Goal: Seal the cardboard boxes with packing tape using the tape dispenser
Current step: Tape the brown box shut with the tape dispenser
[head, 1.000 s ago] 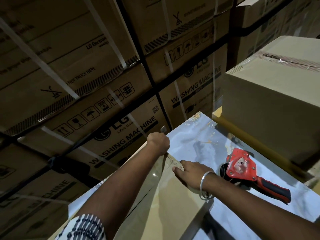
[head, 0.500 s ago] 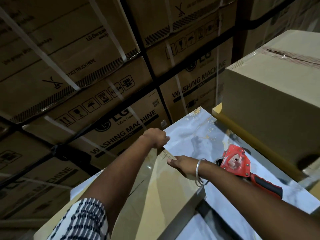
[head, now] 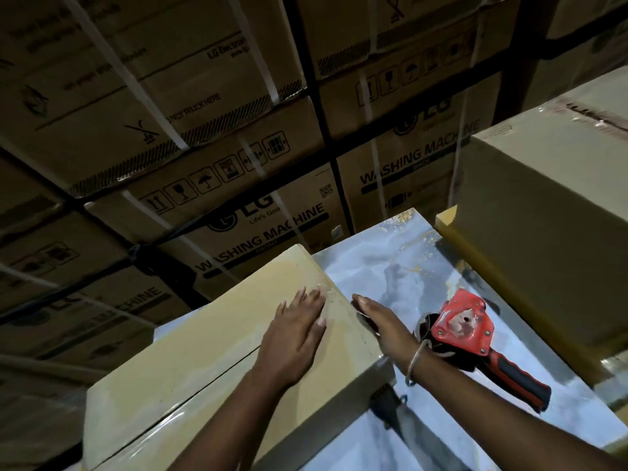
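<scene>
A tan cardboard box (head: 190, 362) lies in front of me on the marbled table, with clear tape over its top seam. My left hand (head: 295, 338) lies flat on the box top near its far right corner, fingers straight. My right hand (head: 380, 321) presses with straight fingers against the box's right side just below the top edge. The red tape dispenser (head: 465, 331) with a black and red handle lies on the table to the right of my right wrist, held by neither hand.
A larger taped cardboard box (head: 550, 212) stands at the right on a yellow base. The marbled table (head: 380, 266) ends just beyond the boxes. Behind it rise stacked, strapped washing machine cartons (head: 272, 219).
The box has been laid flat from a tilted position. My left hand moved from the far upper corner onto the top and opened flat. My right hand shifted to the box's right side.
</scene>
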The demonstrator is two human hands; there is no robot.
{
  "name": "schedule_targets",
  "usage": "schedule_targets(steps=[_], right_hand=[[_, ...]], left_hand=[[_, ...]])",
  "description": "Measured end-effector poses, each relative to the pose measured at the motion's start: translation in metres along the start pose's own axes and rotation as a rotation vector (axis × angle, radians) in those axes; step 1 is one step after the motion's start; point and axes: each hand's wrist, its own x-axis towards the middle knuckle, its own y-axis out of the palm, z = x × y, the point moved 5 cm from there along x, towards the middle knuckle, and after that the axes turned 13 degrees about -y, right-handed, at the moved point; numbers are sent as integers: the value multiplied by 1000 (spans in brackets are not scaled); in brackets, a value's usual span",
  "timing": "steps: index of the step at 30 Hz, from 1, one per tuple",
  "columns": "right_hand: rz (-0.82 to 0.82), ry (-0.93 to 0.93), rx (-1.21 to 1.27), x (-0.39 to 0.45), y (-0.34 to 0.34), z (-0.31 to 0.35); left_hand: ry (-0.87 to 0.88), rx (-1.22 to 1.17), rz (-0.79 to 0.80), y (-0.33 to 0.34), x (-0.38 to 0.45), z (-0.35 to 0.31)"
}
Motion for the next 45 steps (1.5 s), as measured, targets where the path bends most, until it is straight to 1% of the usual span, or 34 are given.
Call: schedule_targets(steps=[1, 4, 6, 8, 12, 14, 15, 17, 19, 21, 24, 29, 35, 37, 41, 43, 45], right_hand=[[-57, -62, -4, 0, 1, -3], [-245, -166, -38, -9, 0, 1], [-318, -256, -286, -15, -6, 13], [-274, -312, -588, -20, -5, 23], [-34, -307, -1135, -15, 7, 42], [86, -431, -1285, -13, 23, 56], [153, -488, -1324, -12, 34, 61], [306, -509, -1400, -11, 54, 64], [419, -468, -1457, -9, 70, 55], [458, -392, -1486, -8, 79, 43], [439, -329, -1569, -8, 82, 32], [426, -268, -1654, -9, 84, 32], [304, -147, -1729, -13, 106, 26], [260, -99, -1747, -15, 115, 22], [148, -21, -1777, -24, 138, 14], [163, -14, -1777, -34, 165, 3], [228, -40, -1785, -48, 203, -14]], left_hand=[[-34, 9, 14, 2, -6, 4], [-108, 56, 78, 5, -20, 14], [-134, 83, 87, 4, -27, 20], [-169, 83, 94, 3, -34, 31], [-218, 68, 80, -3, -51, 53], [-243, 75, 79, -5, -60, 63], [-256, 75, 77, -6, -64, 67], [-282, 60, 71, -7, -70, 76], [-299, 39, 51, -9, -77, 87], [-313, 10, 35, -11, -89, 101], [-339, -12, 31, -16, -114, 127], [-423, 61, 28, -28, -167, 182], [-505, 80, -10, -40, -214, 239], [-501, 101, -7, -42, -219, 246], [-453, 30, -52, -42, -220, 246], [-426, 9, -85, -39, -218, 247], [-401, -32, -105, -36, -218, 250]])
